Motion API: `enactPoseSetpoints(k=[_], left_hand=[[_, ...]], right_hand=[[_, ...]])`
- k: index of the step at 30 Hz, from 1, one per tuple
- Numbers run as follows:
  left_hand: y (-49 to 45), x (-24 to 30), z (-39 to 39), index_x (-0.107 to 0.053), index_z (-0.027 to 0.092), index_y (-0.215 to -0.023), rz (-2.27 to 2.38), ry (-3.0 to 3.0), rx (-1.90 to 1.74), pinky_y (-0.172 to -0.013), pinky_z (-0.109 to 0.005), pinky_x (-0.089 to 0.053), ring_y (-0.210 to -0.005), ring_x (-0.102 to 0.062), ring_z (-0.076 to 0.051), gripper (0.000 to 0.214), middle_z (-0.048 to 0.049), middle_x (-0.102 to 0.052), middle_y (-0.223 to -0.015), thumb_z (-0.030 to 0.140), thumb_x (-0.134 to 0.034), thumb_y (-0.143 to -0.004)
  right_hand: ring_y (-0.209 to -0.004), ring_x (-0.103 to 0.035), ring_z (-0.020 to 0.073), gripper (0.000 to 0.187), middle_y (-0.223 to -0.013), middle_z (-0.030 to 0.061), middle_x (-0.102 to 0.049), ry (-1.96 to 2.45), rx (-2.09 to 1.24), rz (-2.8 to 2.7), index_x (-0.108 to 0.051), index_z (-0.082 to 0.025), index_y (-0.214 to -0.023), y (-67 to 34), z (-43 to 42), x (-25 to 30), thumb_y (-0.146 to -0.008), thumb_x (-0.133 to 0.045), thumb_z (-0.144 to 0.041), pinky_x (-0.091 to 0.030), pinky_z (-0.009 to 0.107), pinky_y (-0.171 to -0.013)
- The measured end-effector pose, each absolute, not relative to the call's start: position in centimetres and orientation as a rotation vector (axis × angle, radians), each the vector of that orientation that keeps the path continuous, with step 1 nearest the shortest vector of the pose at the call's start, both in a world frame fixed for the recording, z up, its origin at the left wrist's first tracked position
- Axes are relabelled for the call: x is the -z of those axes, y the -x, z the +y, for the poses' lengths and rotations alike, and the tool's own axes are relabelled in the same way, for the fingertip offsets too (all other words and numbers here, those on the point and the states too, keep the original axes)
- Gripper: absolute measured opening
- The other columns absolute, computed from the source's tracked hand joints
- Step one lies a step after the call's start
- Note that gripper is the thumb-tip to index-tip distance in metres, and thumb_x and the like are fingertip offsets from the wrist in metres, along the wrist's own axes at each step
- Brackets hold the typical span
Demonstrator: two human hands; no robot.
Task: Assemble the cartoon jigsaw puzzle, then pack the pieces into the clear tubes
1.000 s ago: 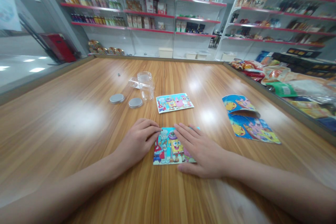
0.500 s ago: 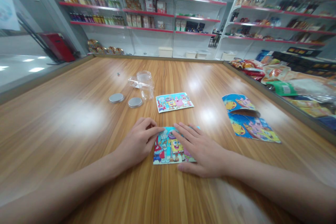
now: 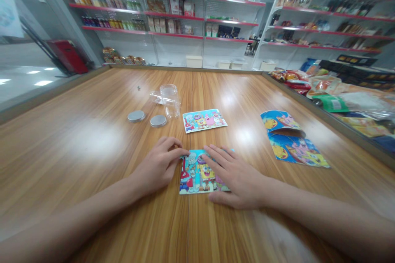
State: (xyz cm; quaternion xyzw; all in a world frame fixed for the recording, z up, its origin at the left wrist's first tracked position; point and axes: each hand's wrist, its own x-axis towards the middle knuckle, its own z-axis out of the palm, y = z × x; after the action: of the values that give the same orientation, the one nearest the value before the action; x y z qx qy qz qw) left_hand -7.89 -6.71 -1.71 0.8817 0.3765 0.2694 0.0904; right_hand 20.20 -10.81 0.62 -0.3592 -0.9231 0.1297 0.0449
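A small cartoon jigsaw puzzle (image 3: 197,174) lies flat on the wooden table (image 3: 92,139) right in front of me. My left hand (image 3: 159,164) rests at its left edge with the fingers curled and the fingertips pinched at the upper left corner. My right hand (image 3: 236,176) lies flat and open over the puzzle's right part, fingers stretched out. A matching cartoon picture card (image 3: 204,120) sits a little farther away on the table.
Two round metal lids (image 3: 136,116) (image 3: 158,121) and clear plastic jars (image 3: 169,99) stand left of the card. Blue cartoon packaging (image 3: 293,141) lies at the right. Snack bags (image 3: 333,94) line the right table edge; store shelves (image 3: 173,12) stand behind.
My left hand's fingers have curled in and drawn toward the puzzle's upper left corner. The right hand and the puzzle have barely moved.
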Motion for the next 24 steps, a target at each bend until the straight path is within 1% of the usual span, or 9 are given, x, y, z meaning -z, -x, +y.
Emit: enactPoseSetpoints(k=[2,4,8,12,17,21,24], left_hand=[[8.4,1.8,-6.4,-0.069,0.023,-0.116,1.047,-2.637,-0.768,-0.09,-0.039,-0.052,-0.103,-0.057,-0.022,0.031,-0.0093,-0.06,-0.11,0.017,-0.044,-0.099],[8.8,1.8,-6.0,-0.069,0.023,-0.116,1.05,-2.627,-0.763,-0.089,-0.039,-0.053,-0.102,-0.058,-0.022,0.028,-0.0088,-0.061,-0.108,0.021,-0.047,-0.099],[9.0,1.5,-5.4,-0.07,0.022,-0.11,1.074,-2.59,-0.769,-0.089,-0.039,-0.053,-0.099,-0.06,-0.021,0.022,-0.0075,-0.066,-0.103,0.028,-0.052,-0.098],[8.7,1.3,-5.4,-0.071,0.021,-0.103,1.078,-2.489,-0.819,-0.088,-0.038,-0.053,-0.095,-0.063,-0.021,0.02,-0.0065,-0.07,-0.098,0.03,-0.054,-0.098],[7.8,1.7,-5.3,-0.069,0.021,-0.105,1.221,-2.079,-0.932,-0.075,-0.032,-0.056,-0.08,-0.068,-0.017,0.024,-0.0031,-0.073,-0.09,0.041,-0.062,-0.093],[7.2,1.8,-5.0,-0.069,0.02,-0.092,1.218,-1.986,-0.886,-0.074,-0.031,-0.056,-0.08,-0.068,-0.017,0.024,-0.0024,-0.073,-0.086,0.043,-0.065,-0.091],[7.1,1.7,-5.0,-0.07,0.02,-0.089,1.276,-2.091,-0.825,-0.073,-0.032,-0.053,-0.08,-0.066,-0.018,0.024,-0.0034,-0.071,-0.087,0.043,-0.065,-0.09]], right_hand=[[-0.154,-0.012,0.0354,0.091,-0.167,0.0182,-0.015,1.09,-0.394,-2.818,-0.023,-0.015,-0.16,-20.2,-10.8,-0.5,-0.092,-0.043,-0.073,-0.014,0.057,-0.123],[-0.154,-0.012,0.0352,0.091,-0.167,0.018,-0.015,1.09,-0.395,-2.819,-0.024,-0.016,-0.159,-20.2,-10.8,-0.5,-0.092,-0.042,-0.074,-0.014,0.057,-0.123],[-0.154,-0.012,0.0346,0.09,-0.167,0.0173,-0.015,1.11,-0.394,-2.827,-0.025,-0.017,-0.159,-20.1,-10.8,-0.7,-0.092,-0.039,-0.075,-0.014,0.057,-0.123],[-0.154,-0.011,0.0353,0.091,-0.167,0.0182,-0.015,1.12,-0.389,-2.837,-0.024,-0.015,-0.159,-20.0,-10.8,-0.8,-0.092,-0.038,-0.075,-0.014,0.058,-0.123],[-0.154,-0.011,0.0358,0.089,-0.167,0.0174,-0.014,1.094,-0.393,-2.833,-0.025,-0.016,-0.159,-20.2,-10.8,-0.8,-0.093,-0.042,-0.073,-0.014,0.059,-0.123],[-0.154,-0.011,0.0358,0.089,-0.167,0.018,-0.014,1.103,-0.383,-2.84,-0.026,-0.016,-0.159,-20.3,-10.8,-0.9,-0.093,-0.042,-0.072,-0.015,0.058,-0.123],[-0.154,-0.012,0.0359,0.089,-0.167,0.0175,-0.015,1.104,-0.385,-2.835,-0.026,-0.018,-0.159,-20.3,-10.8,-0.8,-0.092,-0.044,-0.073,-0.017,0.058,-0.122]])
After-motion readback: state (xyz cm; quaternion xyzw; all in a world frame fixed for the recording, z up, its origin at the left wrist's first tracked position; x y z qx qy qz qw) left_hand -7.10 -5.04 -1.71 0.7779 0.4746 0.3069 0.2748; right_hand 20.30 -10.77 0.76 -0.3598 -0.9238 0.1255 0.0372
